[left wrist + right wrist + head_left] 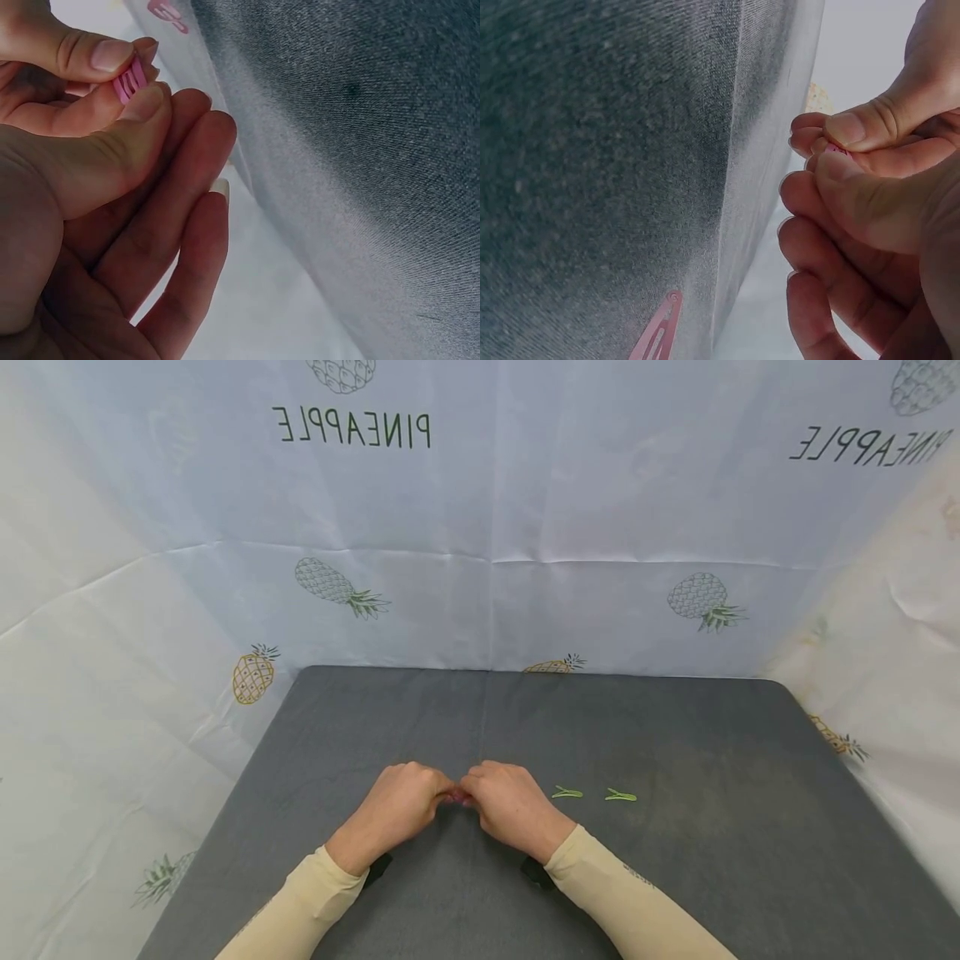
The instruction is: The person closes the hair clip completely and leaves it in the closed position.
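Observation:
A small pink snap hair clip point(131, 81) is pinched between thumbs and fingers of both hands, which meet near the middle of the table. Most of it is covered by the fingertips; only a short slotted part shows in the left wrist view, and a sliver in the right wrist view. My left hand point(405, 802) grips it from the left, its other fingers curved below. From the right, my right hand point(510, 803) pinches it. Another pink snap hair clip point(658, 330) lies on the cloth at the bottom of the right wrist view.
Two light green hair clips point(567, 792) lie right of the right hand, spaced apart. A dark grey cloth covers the table point(712, 860). White curtains point(450, 502) printed with pineapples hang behind and at both sides.

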{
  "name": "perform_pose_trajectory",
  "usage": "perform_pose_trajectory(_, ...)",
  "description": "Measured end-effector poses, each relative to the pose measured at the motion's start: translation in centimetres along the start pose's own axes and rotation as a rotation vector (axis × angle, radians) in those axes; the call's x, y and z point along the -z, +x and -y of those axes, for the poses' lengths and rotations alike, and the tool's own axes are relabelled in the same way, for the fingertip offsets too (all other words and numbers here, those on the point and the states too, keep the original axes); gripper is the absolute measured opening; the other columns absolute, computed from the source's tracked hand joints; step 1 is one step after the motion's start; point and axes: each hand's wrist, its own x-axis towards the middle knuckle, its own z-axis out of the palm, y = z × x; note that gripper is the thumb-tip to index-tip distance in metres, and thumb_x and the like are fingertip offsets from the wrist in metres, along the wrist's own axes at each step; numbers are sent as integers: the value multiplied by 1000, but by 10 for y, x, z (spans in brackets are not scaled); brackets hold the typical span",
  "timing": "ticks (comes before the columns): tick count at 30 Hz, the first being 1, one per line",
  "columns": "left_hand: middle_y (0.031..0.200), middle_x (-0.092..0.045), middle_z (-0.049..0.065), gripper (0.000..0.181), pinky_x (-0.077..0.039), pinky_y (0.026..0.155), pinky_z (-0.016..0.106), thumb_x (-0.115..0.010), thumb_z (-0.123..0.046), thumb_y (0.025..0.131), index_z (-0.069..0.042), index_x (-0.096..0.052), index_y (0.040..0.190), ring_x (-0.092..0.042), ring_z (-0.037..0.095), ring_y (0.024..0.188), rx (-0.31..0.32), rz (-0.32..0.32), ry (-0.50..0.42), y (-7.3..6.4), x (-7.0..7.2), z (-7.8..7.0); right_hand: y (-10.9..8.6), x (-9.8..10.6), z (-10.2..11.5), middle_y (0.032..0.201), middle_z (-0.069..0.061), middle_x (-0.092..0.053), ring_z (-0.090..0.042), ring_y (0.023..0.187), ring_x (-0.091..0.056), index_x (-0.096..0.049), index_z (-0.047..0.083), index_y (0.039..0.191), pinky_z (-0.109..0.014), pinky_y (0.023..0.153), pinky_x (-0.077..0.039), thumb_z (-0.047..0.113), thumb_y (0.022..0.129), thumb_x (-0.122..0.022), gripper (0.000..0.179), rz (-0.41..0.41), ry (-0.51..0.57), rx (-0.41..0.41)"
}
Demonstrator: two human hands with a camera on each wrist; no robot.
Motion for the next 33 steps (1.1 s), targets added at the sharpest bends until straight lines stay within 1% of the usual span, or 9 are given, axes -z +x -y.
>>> perform_pose_trajectory(4, 70, -71, -7, 9, -39, 53, 19, -88, -11, 88, -20, -86, 86, -40, -3, 55, 13, 5, 0, -1, 0, 0, 0, 2, 0, 83, 8, -73, -9, 76, -68, -82, 23, 92, -25, 67, -57, 17, 95, -85, 7, 8, 23, -27)
perform_pose_trajectory(7, 70, -71, -7, 10, -38, 52, 19, -87, -10, 89, -20, -86, 88, -39, -2, 55, 27, 10, -4, -1, 0, 1, 2, 2, 0, 83, 9, -74, -9, 76, -68, -83, 24, 92, -26, 68, -57, 20, 93, -86, 5, 2, 24, -39)
perform_pose_trajectory(10, 68, -68, -7, 11, -36, 51, 19, -87, -10, 89, -21, -87, 89, -38, -2, 54, 41, 17, -17, -3, 0, 2, 4, 2, 1, 82, 9, -73, -10, 75, -67, -81, 24, 89, -27, 67, -57, 22, 92, -88, 7, -14, 9, -41)
perform_pose_trajectory(13, 70, -70, -7, 10, -38, 50, 19, -85, -12, 91, -22, -87, 91, -40, -2, 54, 55, 25, -43, -3, -1, 2, 5, 1, 2, 79, 9, -71, -9, 72, -64, -79, 25, 85, -27, 65, -55, 23, 91, -89, 12, -29, -15, -38)
perform_pose_trajectory(19, 86, -80, -9, 9, -50, 59, 21, -84, -18, 94, -25, -87, 97, -58, -2, 63, 89, 16, -82, -3, -3, 2, 6, -3, 3, 77, 9, -70, -9, 71, -64, -77, 24, 83, -26, 63, -54, 21, 89, -90, 14, -37, -37, -43)
perform_pose_trajectory(22, 87, -79, -10, 7, -51, 61, 21, -85, -19, 94, -25, -86, 94, -61, -1, 65, 104, 11, -85, -2, -5, 1, 5, -6, 2, 75, 8, -69, -10, 68, -62, -76, 23, 81, -26, 61, -52, 21, 89, -90, 16, -44, -39, -46)
perform_pose_trajectory(27, 82, -77, -9, 9, -47, 57, 22, -85, -17, 92, -23, -83, 87, -56, 0, 62, 105, 1, -64, 0, -9, 2, 2, -7, -2, 79, 8, -72, -11, 71, -64, -79, 24, 85, -27, 61, -54, 23, 89, -91, 12, -19, -10, -73)
perform_pose_trajectory(30, 83, -78, -8, 9, -50, 59, 24, -86, -15, 91, -21, -83, 86, -62, 3, 65, 106, -3, -56, 1, -12, 3, -2, -5, -7, 83, 7, -75, -12, 76, -68, -82, 23, 90, -28, 66, -57, 23, 88, -91, 9, 6, 9, -110)
perform_pose_trajectory(33, 89, -79, -7, 8, -56, 65, 27, -87, -13, 90, -20, -83, 87, -70, 8, 74, 116, 1, -47, 1, -15, 4, -7, -2, -13, 85, 6, -75, -12, 77, -69, -83, 22, 92, -29, 68, -58, 23, 87, -91, 10, 17, 3, -146)
